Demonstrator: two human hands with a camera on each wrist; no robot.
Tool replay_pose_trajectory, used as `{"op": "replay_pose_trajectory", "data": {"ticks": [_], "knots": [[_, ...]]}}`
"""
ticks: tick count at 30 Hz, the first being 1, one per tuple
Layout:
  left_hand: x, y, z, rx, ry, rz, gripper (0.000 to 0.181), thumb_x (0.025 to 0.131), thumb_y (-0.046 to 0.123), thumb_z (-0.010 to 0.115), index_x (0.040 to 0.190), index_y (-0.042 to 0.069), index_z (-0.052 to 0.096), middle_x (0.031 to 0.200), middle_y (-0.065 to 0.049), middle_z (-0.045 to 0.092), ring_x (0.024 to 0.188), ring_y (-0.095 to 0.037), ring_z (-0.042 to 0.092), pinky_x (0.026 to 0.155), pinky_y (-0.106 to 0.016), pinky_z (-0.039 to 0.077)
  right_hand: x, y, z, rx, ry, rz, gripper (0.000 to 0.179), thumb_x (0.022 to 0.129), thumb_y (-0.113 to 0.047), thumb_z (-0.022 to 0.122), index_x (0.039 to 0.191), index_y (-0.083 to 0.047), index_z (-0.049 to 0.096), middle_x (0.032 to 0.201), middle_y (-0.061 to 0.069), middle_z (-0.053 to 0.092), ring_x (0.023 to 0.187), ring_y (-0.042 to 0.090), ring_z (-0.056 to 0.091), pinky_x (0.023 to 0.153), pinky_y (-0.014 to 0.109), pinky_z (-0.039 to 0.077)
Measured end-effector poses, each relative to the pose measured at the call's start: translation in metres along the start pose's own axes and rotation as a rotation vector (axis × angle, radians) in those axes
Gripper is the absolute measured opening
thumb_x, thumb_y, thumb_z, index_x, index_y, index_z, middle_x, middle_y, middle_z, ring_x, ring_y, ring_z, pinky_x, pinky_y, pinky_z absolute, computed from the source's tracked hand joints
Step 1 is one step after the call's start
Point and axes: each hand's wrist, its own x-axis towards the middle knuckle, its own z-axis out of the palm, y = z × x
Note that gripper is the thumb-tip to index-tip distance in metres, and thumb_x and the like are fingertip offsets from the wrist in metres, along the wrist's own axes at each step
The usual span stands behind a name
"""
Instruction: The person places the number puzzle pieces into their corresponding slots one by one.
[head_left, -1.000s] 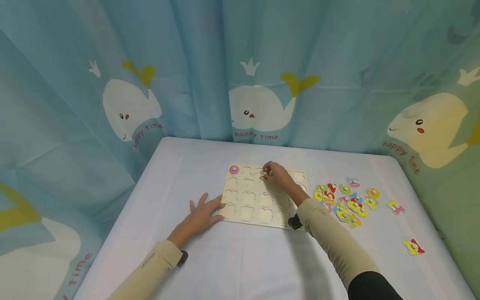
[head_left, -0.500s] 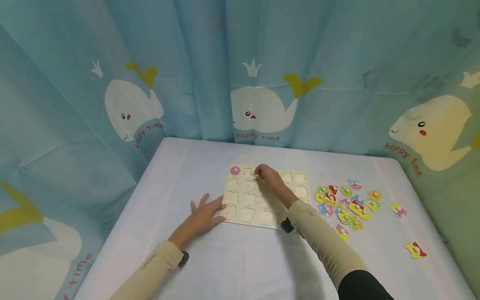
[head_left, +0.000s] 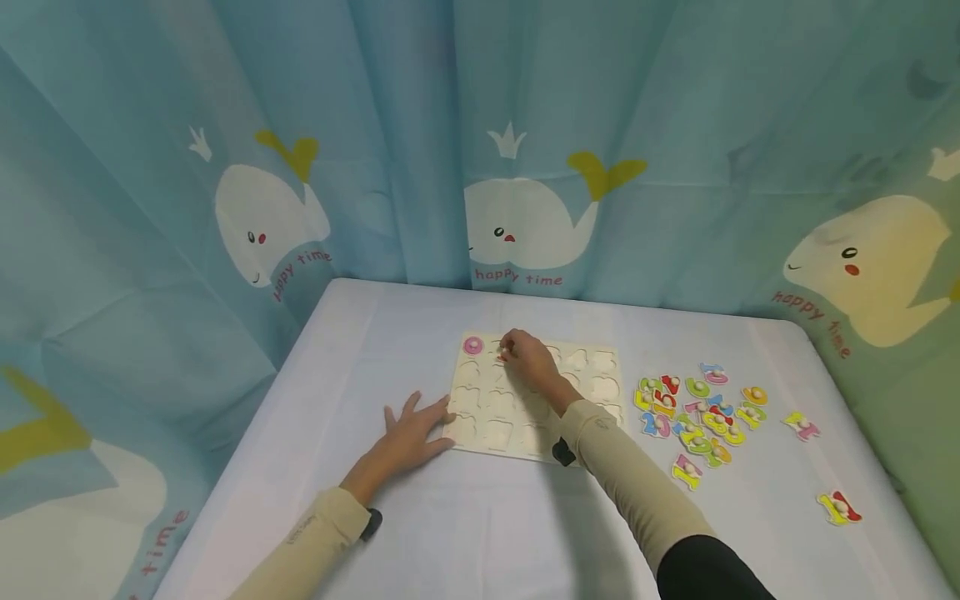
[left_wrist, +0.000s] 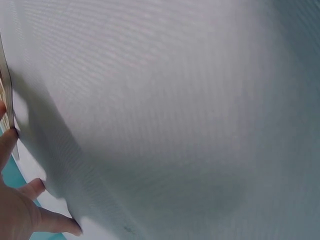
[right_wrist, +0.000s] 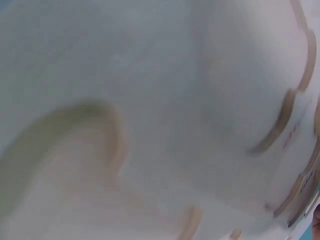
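A cream puzzle board (head_left: 497, 402) with rows of cut-out recesses lies on the white table. One pink round piece (head_left: 473, 346) fills its top left recess. My right hand (head_left: 531, 358) pinches a small knobbed puzzle piece (head_left: 502, 357) over the top row, just right of the pink one; some red shows, but the fingers cover most of it. My left hand (head_left: 411, 437) lies with fingers spread at the board's left edge. In the left wrist view, fingertips of the left hand (left_wrist: 20, 210) meet the board's side (left_wrist: 6, 80). The right wrist view shows recesses close up, blurred.
Right of the board lies a pile of colourful number puzzle pieces (head_left: 697, 421), some overlapping. A yellow and pink piece (head_left: 802, 426) and a yellow and red piece (head_left: 839, 507) lie apart, farther right. A blue whale-print curtain (head_left: 405, 167) hangs behind the table.
My right hand has moved left along the board's top row with the puzzle piece, towards the pink one. My left hand stays at the board's edge.
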Motion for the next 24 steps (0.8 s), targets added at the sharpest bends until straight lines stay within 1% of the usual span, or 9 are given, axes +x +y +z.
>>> {"op": "replay_pose_trajectory", "data": {"ticks": [5,12,15,17,20,21,23,24], "knots": [[0.0,-0.001,0.001,-0.008,0.009,0.016,0.037,0.086,0.035,0.067,0.119,0.018,0.062,0.145,-0.001,0.041,0.135,-0.046,0.019,0.092,-0.078,0.004,0.004,-0.005,0.003,-0.009,0.014,0.03,0.009,0.091,-0.007,0.061,0.1,-0.005,0.06,0.093,0.006,0.061,0.082,0.019,0.056,0.075,0.036,0.048],[-0.001,0.0,0.001,-0.016,0.017,0.025,0.039,0.086,0.035,0.067,0.121,0.019,0.061,0.143,-0.002,0.044,0.135,-0.046,0.02,0.092,-0.079,0.003,0.008,-0.007,0.008,-0.023,0.016,-0.023,0.01,0.091,-0.003,0.06,0.101,-0.005,0.06,0.091,0.006,0.06,0.08,0.02,0.056,0.075,0.036,0.047],[-0.002,0.001,0.0,-0.026,0.011,0.032,0.041,0.086,0.035,0.067,0.122,0.018,0.06,0.143,-0.003,0.044,0.135,-0.046,0.019,0.092,-0.079,0.002,0.008,-0.005,0.009,-0.029,0.011,-0.015,0.011,0.091,-0.004,0.06,0.102,-0.005,0.059,0.092,0.007,0.061,0.082,0.02,0.057,0.077,0.037,0.048],[-0.002,0.002,-0.001,-0.026,0.015,0.03,0.041,0.086,0.035,0.068,0.122,0.018,0.06,0.143,-0.003,0.044,0.135,-0.046,0.019,0.092,-0.079,0.003,0.009,-0.005,0.009,-0.004,0.008,0.0,0.012,0.091,-0.005,0.06,0.104,-0.004,0.059,0.094,0.008,0.062,0.084,0.021,0.058,0.078,0.038,0.048],[-0.002,0.002,-0.002,-0.012,0.022,0.021,0.04,0.086,0.035,0.068,0.121,0.018,0.061,0.143,-0.003,0.044,0.135,-0.046,0.019,0.092,-0.079,0.003,0.011,-0.006,0.009,0.062,0.008,0.03,0.014,0.091,-0.007,0.062,0.104,-0.004,0.059,0.095,0.008,0.063,0.086,0.022,0.06,0.079,0.039,0.048],[-0.002,0.001,-0.002,-0.005,0.022,0.017,0.039,0.086,0.035,0.068,0.121,0.019,0.061,0.143,-0.002,0.043,0.135,-0.046,0.019,0.092,-0.079,0.004,0.011,-0.007,0.01,0.069,0.021,0.03,0.014,0.09,-0.007,0.063,0.103,-0.004,0.059,0.094,0.007,0.063,0.085,0.022,0.06,0.076,0.036,0.048],[-0.002,0.0,-0.002,0.004,0.022,0.014,0.039,0.086,0.036,0.067,0.12,0.019,0.061,0.144,-0.002,0.043,0.135,-0.045,0.02,0.093,-0.078,0.004,0.011,-0.008,0.01,0.093,0.019,0.055,0.014,0.09,-0.008,0.063,0.103,-0.003,0.058,0.093,0.007,0.063,0.085,0.021,0.061,0.075,0.036,0.048],[-0.002,0.0,-0.002,0.005,0.021,0.014,0.038,0.086,0.036,0.067,0.12,0.019,0.061,0.144,-0.002,0.043,0.135,-0.045,0.02,0.092,-0.079,0.004,0.011,-0.009,0.011,0.088,0.018,0.063,0.014,0.09,-0.008,0.064,0.103,-0.004,0.058,0.093,0.007,0.063,0.085,0.021,0.061,0.075,0.035,0.048]]}}
